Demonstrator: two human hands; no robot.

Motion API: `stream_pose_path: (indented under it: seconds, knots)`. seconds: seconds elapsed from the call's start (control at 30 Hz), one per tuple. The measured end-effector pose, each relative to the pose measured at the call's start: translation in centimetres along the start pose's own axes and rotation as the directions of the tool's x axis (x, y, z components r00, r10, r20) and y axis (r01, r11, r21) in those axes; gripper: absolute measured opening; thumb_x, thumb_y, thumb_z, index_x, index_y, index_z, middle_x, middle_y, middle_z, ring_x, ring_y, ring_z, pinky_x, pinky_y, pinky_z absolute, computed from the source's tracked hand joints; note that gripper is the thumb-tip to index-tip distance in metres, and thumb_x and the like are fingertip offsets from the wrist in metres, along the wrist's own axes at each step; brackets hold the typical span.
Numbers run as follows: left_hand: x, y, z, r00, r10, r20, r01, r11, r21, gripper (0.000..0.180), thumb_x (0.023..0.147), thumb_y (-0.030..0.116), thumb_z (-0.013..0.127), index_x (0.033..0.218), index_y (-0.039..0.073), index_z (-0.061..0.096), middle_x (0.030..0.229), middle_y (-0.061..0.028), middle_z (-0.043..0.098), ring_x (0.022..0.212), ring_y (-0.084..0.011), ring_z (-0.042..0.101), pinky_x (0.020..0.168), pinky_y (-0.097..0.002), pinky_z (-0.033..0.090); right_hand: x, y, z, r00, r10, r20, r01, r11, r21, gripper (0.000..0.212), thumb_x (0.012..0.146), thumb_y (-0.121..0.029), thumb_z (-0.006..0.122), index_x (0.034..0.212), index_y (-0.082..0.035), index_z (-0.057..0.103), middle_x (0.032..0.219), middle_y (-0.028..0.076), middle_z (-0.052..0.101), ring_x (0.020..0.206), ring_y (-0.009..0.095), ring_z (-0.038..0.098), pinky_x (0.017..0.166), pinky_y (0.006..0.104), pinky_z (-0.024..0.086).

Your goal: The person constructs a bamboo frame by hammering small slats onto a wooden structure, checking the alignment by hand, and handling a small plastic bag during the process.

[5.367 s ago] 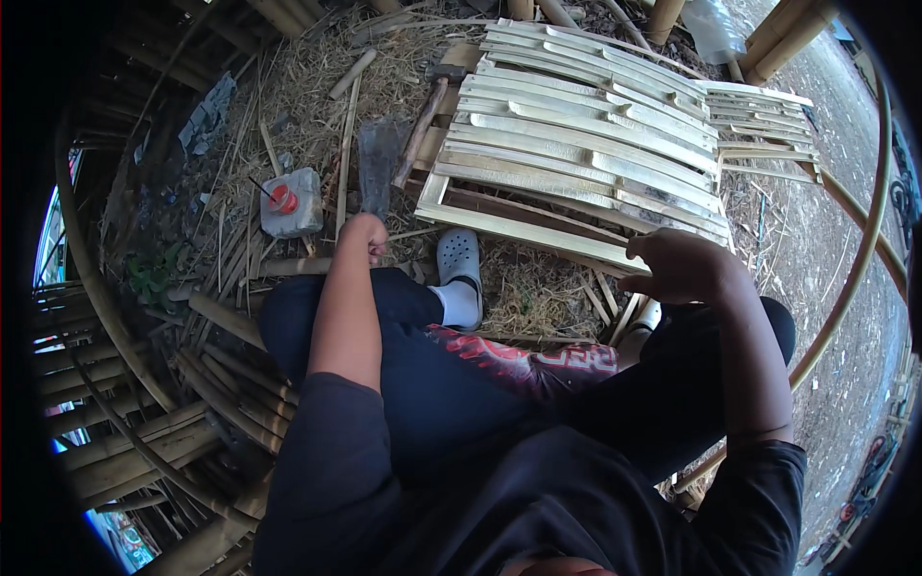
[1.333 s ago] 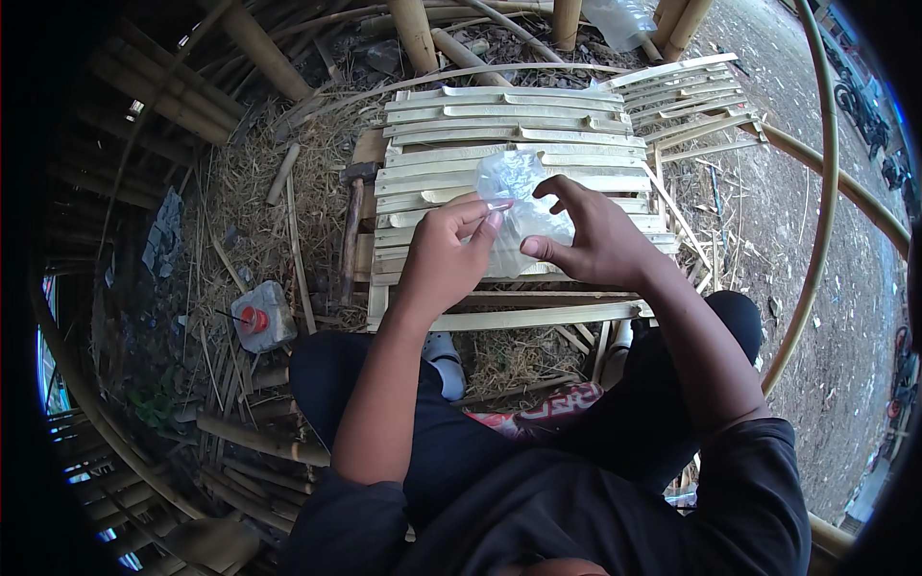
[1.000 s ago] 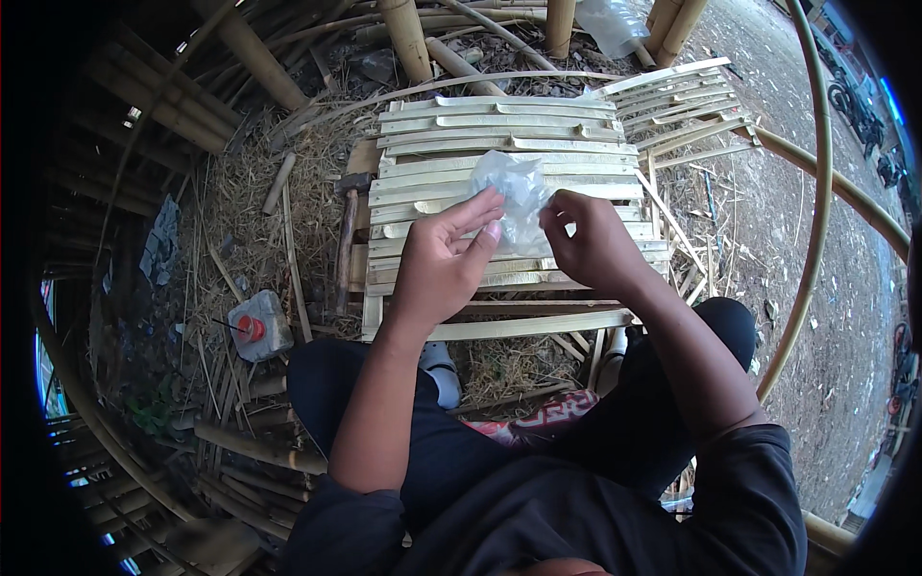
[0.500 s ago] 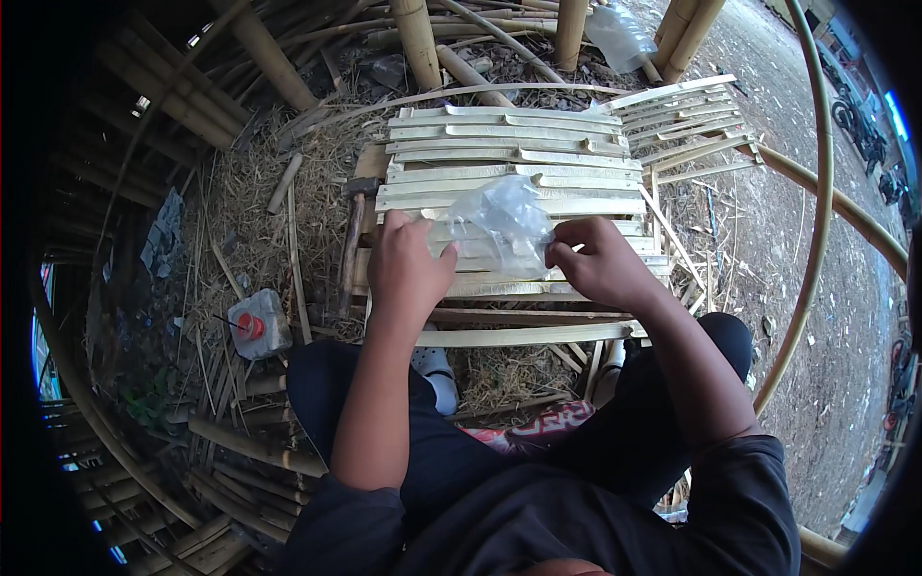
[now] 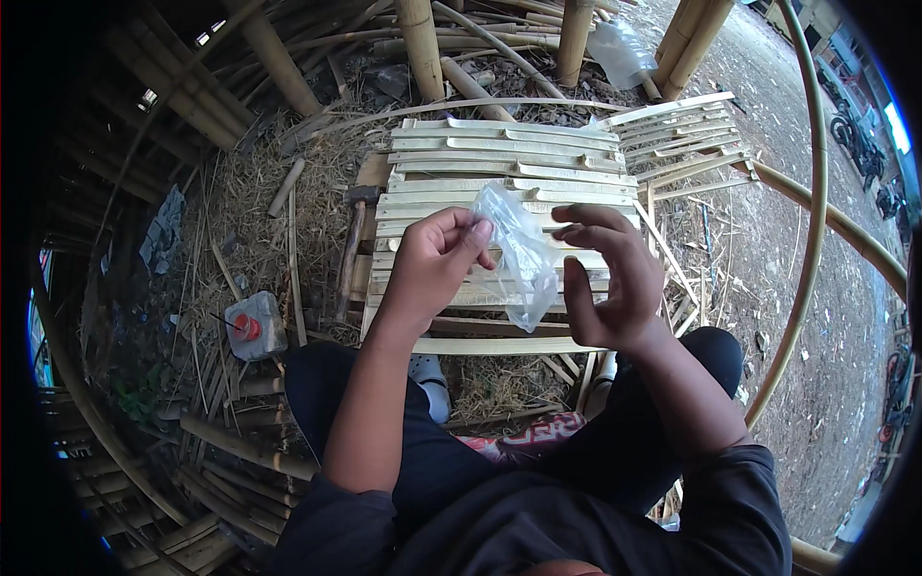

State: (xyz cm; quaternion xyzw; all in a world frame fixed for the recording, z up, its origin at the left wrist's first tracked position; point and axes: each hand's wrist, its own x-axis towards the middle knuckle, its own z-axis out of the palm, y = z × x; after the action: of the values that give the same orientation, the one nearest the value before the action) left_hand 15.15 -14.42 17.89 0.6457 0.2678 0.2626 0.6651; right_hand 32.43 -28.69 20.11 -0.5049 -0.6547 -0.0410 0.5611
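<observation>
Clear plastic bag (image 5: 526,264): centre of the frame, over the bamboo slat panel (image 5: 538,147). Left hand (image 5: 429,269): grip pinched on the bag. Right hand (image 5: 622,288): grip wide, beside the bag. Hammer (image 5: 354,240): left of centre, beside the panel.

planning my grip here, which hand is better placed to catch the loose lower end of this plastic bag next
Right, probably: the right hand is open and apparently empty beside the clear plastic bag, while the left hand pinches its upper left part.
</observation>
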Motion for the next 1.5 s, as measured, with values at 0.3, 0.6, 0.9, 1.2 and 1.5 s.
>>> stream_pose_path:
  seconds: [0.3,0.6,0.9,1.2,1.5]
  knots:
    - [-1.0,1.5,1.3,0.958,-0.241,0.153,0.272,0.935,-0.227,0.021,0.097,0.015,0.064,0.111,-0.001,0.066,0.069,0.0057,0.049,0.058,-0.0038,0.041,0.058,-0.0214,0.034,-2.9,2.0,3.1,0.783,0.608,0.133,-0.552,0.776,-0.305,0.047,0.092,-0.007,0.070,0.132,0.005,0.049,0.101,0.027,0.070,0.089,0.042,0.072,0.082,0.0390,0.060]
    - [-1.0,-2.1,2.3,0.997,-0.068,0.029,0.065,0.995,0.077,0.030,0.099,0.015,0.070,0.123,-0.002,0.066,0.081,0.0027,0.066,0.073,-0.0033,0.058,0.067,-0.0206,0.047,-2.8,1.8,3.2,0.652,0.676,0.343,-0.758,0.587,0.283,0.023,0.091,0.000,0.063,0.112,0.007,0.058,0.094,0.024,0.069,0.095,0.034,0.073,0.084,0.0418,0.061]
    - [-1.2,-1.3,2.3,0.981,-0.188,-0.041,0.176,0.963,-0.205,0.028,0.111,0.025,0.049,0.118,0.001,0.061,0.106,-0.0060,0.068,0.092,-0.0096,0.065,0.084,-0.0309,0.058,-4.2,3.0,3.7,0.714,0.663,0.225,-0.569,0.737,-0.365,0.036,0.094,-0.006,0.059,0.121,0.014,0.048,0.106,0.037,0.060,0.099,0.056,0.060,0.088,0.0527,0.051]
    - [-1.9,-1.3,2.7,0.988,0.086,0.130,-0.097,0.992,0.085,0.023,0.093,-0.005,0.062,0.115,0.002,0.065,0.098,-0.0023,0.064,0.085,-0.0127,0.061,0.078,-0.0273,0.049,-2.3,3.4,3.9,-0.062,0.853,0.519,-0.804,0.265,-0.532,0.053,0.088,-0.016,0.067,0.131,0.011,0.056,0.079,0.027,0.070,0.077,0.048,0.068,0.072,0.0526,0.055]
    - [-2.6,-1.2,3.6,0.996,0.059,-0.061,0.016,0.573,0.819,0.021,0.090,0.004,0.062,0.099,0.011,0.081,0.090,-0.0186,0.067,0.079,-0.0374,0.067,0.071,-0.0469,0.051,-5.7,3.8,5.5,0.690,0.596,0.410,-0.425,0.793,-0.437,0.103,0.074,-0.004,0.070,0.156,0.016,0.011,0.157,0.041,0.022,0.146,0.061,0.019,0.118,0.0522,0.034]
